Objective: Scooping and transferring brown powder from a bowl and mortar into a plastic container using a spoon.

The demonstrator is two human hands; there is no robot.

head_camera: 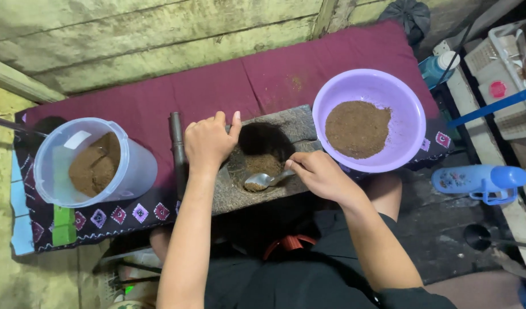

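Both forearms are bare from the elbow down to the wrist, with no sleeve reaching them, no watch, no bracelet and no glove. The left hand [208,140] and the right hand [320,174] carry no rings that can be made out, and the nails look short and unpainted. At the lower edge of the view the person wears dark, nearly black clothing [286,274] covering the lap and body, its cloth plain and without a visible pattern. A small red-orange strap or loop [290,242] lies against this dark cloth at the middle. Bare knees show on either side.
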